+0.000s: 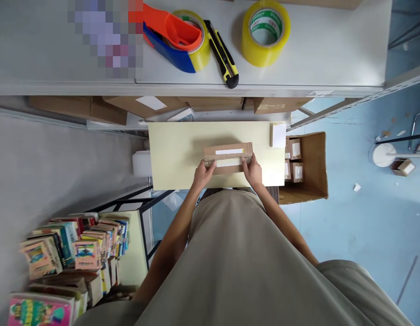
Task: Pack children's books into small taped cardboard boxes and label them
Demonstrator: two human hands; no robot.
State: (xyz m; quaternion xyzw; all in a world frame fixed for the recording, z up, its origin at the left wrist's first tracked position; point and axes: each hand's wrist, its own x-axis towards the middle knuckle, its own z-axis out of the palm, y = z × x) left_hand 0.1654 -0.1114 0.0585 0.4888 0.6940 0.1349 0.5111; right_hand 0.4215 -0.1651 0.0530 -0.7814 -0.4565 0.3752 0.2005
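Carton point(226, 157), brown, labelled; head view: at middle of cream table point(176, 151), resting or lifted cannot tell; long axis left-to-right, roughly parallel to table's long edges. Left hand point(203, 174), right hand point(253, 173): pinching its opposite ends, thumbs uppermost.

The light is bright and rather even, and seems to fall from above. On the pale table point(176, 158) a soft shadow lies at the far side of the cardboard box point(226, 158), while the table's right end is almost white. The wide lens stretches the books point(86, 253) near the border, and coarse pixels hide part of the upper shelf point(318, 45)
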